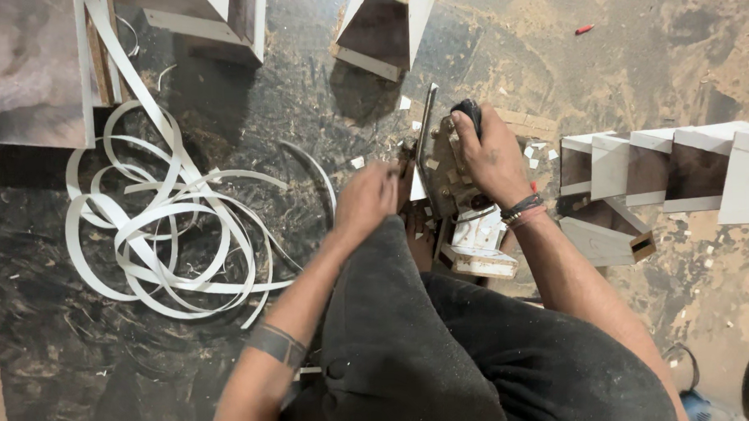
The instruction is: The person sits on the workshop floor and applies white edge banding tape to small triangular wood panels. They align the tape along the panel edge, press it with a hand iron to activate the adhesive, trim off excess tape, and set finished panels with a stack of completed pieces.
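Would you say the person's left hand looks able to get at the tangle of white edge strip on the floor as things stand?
Probably yes: the left hand is beside the white strip tangle, with only bare, dusty floor between them.

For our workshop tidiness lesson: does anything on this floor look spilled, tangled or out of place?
Yes. A long white edging strip lies in a loose tangle on the dark floor, left of the left hand. Small white offcut chips are scattered around the right hand, and sawdust coats the floor beyond.

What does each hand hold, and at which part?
Right hand grips a tool's black handle from above. Left hand is blurred; its hold cannot be told.
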Demonstrator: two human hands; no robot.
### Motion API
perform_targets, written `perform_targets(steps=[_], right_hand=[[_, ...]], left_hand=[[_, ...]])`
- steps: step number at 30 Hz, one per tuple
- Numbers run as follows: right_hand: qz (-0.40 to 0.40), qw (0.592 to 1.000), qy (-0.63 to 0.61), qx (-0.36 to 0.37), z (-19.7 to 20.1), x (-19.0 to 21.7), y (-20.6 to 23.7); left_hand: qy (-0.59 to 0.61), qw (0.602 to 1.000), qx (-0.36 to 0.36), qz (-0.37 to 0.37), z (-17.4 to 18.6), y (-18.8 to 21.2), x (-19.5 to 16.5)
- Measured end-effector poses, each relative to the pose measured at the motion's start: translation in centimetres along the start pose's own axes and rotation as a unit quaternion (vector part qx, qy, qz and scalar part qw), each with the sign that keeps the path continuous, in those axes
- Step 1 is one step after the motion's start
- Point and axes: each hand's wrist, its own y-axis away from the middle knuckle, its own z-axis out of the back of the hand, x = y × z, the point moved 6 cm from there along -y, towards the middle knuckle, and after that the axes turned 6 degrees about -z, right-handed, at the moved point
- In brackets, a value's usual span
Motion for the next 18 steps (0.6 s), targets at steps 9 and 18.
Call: perform_targets(steps=[9, 18], right_hand=[[-0.059, 0.982, -0.155, 0.094, -0.1, 0.0, 0.1], [-0.002, 0.996, -0.086, 0.03, 0.8, 0.6, 0.2]], left_hand=[[-0.002, 0.989, -0.037, -0.144, -1.6, 0.4, 0.5], [-0.008, 0.992, -0.023, -0.124, -1.0, 1.1, -0.7]])
